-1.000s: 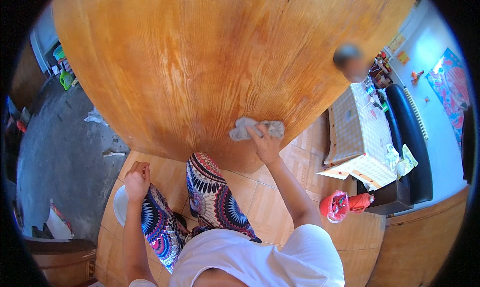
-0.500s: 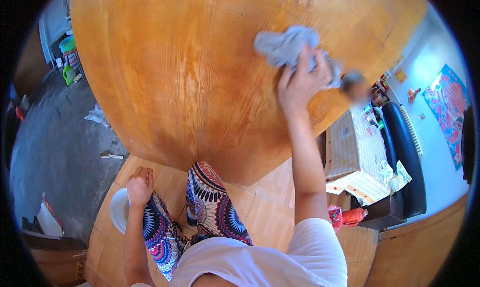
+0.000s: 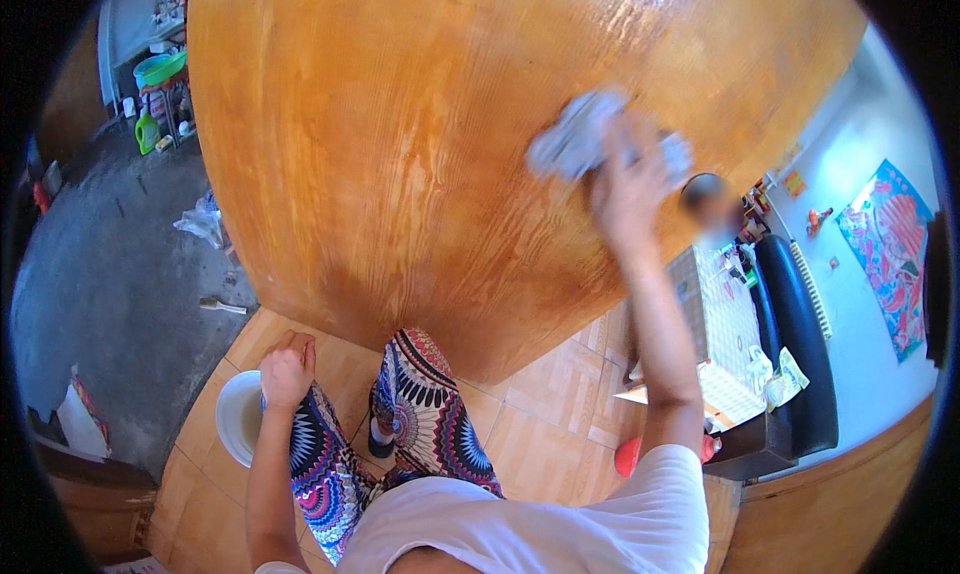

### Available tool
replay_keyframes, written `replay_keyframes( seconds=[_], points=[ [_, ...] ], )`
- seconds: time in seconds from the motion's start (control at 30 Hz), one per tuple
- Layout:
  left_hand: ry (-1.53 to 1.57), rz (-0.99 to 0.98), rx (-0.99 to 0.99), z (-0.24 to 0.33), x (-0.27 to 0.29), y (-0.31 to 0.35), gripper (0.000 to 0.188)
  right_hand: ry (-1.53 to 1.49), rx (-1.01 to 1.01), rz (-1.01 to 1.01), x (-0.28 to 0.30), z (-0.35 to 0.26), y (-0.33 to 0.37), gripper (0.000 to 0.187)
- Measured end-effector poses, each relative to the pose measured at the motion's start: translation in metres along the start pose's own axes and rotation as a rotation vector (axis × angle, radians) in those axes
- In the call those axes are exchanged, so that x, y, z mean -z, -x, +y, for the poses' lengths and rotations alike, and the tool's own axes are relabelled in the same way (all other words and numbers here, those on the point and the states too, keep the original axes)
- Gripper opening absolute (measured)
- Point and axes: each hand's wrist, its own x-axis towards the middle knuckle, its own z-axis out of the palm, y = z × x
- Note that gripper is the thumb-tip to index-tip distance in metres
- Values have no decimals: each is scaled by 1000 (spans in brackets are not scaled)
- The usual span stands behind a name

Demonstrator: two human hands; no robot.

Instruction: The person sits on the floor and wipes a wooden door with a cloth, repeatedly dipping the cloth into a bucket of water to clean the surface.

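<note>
A single head-worn fisheye looks steeply down, close over the wooden table (image 3: 400, 154).

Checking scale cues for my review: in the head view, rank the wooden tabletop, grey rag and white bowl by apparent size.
1. wooden tabletop, by far largest.
2. and 3. grey rag and white bowl look alike; the bowl is partly hidden and farther away, so unranked.

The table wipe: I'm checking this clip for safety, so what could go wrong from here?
1. The right hand presses the cloth far across the table with the arm stretched; the person may overbalance.
2. The left hand hangs free by the leg, bracing nothing.
3. A white bowl sits on the floor by the feet; a step back could kick it.
</note>
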Motion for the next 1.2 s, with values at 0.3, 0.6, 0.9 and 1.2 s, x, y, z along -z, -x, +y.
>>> replay_keyframes(
  seconds=[0.3, 0.6, 0.9, 1.2],
  points=[
    [14, 3, -18, -5, -3, 4, 10, -70, -112, 184, -25, -51, -46, 57],
    [-19, -33, -84, 2, -6, -3, 13, -367, 542, -436, -54, -85, 126, 42],
    [-30, -37, -30, 0, -6, 1, 11, 39, -22, 529, 13, 52, -228, 52],
    [-33, -51, -84, 5, -8, 1, 12, -309, 39, -168, -64, -110, -25, 59]
  ],
)
